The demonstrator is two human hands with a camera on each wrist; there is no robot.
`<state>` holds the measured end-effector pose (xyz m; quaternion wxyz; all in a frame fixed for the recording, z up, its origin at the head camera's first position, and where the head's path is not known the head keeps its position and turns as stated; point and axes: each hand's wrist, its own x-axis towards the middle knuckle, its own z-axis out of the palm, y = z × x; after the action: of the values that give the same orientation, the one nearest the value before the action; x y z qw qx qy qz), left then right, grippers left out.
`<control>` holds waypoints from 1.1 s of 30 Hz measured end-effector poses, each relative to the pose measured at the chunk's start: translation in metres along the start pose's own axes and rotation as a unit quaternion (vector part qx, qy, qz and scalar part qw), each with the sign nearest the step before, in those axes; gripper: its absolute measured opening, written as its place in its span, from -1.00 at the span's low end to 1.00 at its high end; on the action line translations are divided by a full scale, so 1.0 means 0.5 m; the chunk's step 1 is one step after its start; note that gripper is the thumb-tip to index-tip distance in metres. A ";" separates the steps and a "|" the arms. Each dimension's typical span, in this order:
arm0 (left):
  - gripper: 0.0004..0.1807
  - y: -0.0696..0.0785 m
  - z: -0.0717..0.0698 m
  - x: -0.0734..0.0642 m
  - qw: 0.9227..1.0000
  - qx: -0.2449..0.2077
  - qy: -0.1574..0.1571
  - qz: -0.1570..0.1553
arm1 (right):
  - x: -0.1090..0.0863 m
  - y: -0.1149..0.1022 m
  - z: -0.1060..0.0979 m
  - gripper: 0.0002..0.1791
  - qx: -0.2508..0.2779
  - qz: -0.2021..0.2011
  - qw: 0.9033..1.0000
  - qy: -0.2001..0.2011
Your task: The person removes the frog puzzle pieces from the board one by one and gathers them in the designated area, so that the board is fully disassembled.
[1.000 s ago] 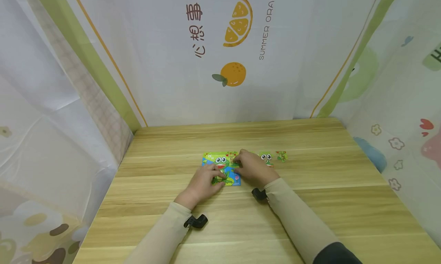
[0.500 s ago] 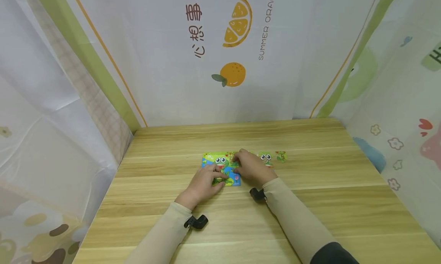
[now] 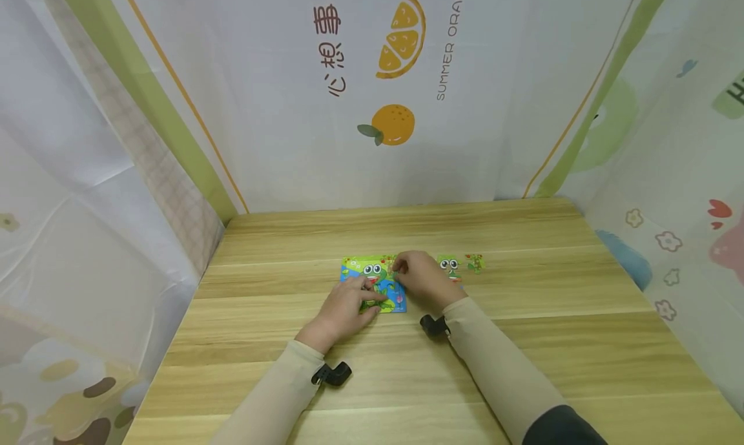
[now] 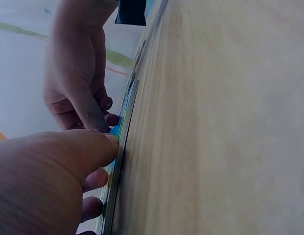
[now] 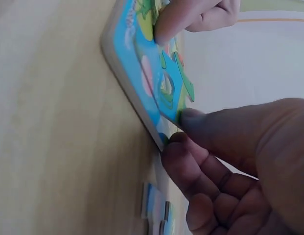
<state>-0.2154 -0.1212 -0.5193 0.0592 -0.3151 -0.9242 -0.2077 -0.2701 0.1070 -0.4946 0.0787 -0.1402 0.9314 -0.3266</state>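
A frog jigsaw puzzle board (image 3: 351, 262) lies in the middle of the wooden table. My left hand (image 3: 341, 306) rests on its lower left part, fingertips pressing the surface and covering some of the picture. At the board's right edge, my right hand (image 3: 429, 278) pinches a blue and green puzzle piece (image 5: 172, 88) between thumb and forefinger. That piece sits tilted over the board in the right wrist view, with a left fingertip (image 5: 167, 30) close to its far end. Seen from the left wrist, my left thumb (image 4: 100, 147) lies at the near edge of the board.
To the right of my right hand lie loose pieces: one with frog eyes (image 3: 449, 265) and one with green leaves (image 3: 476, 263). The wooden table (image 3: 523, 367) extends all around, with printed cloth (image 3: 279, 109) hanging behind and at both sides.
My right thumb and forefinger have drawn closer together near the board's right edge, showing more of the blue there. My left hand has stayed almost still on the board.
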 end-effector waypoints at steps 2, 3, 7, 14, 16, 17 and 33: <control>-0.75 0.000 0.000 0.000 1.000 0.003 -0.003 0.000 | 0.007 -0.001 0.000 -0.96 -0.007 0.004 1.000 0.004; -0.75 0.001 0.000 0.000 1.000 0.004 -0.003 0.001 | 0.011 -0.002 -0.001 -0.96 -0.011 0.005 1.000 0.006; -0.74 0.003 0.000 0.000 1.000 0.007 -0.005 0.000 | 0.024 -0.004 -0.005 -0.91 -0.015 0.008 1.000 0.000; -0.75 0.010 -0.004 0.000 1.000 0.021 -0.009 0.010 | 0.036 -0.003 -0.007 -0.88 -0.001 0.026 1.000 -0.013; -0.75 0.012 -0.006 0.000 1.000 0.022 -0.008 0.015 | 0.037 -0.003 -0.006 -0.87 -0.002 0.029 0.999 -0.013; -0.75 0.012 -0.007 -0.001 1.000 0.021 -0.009 0.016 | 0.037 -0.003 -0.006 -0.87 -0.001 0.031 0.999 -0.013; -0.70 0.008 -0.004 0.000 0.999 0.033 -0.028 0.011 | 0.035 -0.005 -0.010 -0.84 0.030 0.044 0.998 -0.028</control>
<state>-0.2133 -0.1190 -0.5163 0.0460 -0.3286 -0.9283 -0.1677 -0.2875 0.1026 -0.4901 0.1228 -0.1056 0.9240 -0.3464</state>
